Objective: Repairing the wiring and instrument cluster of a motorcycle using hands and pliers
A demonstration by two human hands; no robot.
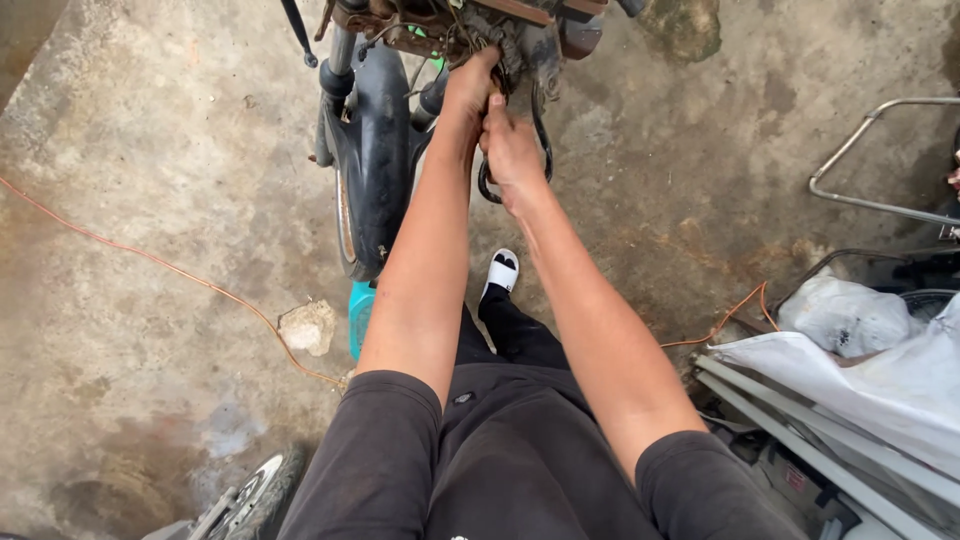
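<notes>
Left hand [472,85] clenched in the rusty frame wiring [440,35] w/ right hand [512,150] just below it grasping black cable loop [545,150]; advise steady pull — fingers clear of sharp brackets.

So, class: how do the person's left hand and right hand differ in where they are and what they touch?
The left hand reaches further up, fingers buried in the wiring of the motorbike's front end, while the right hand sits lower, beside the left wrist. The right hand is next to a dark cable loop; the left is not. Both arms are stretched out.
</notes>
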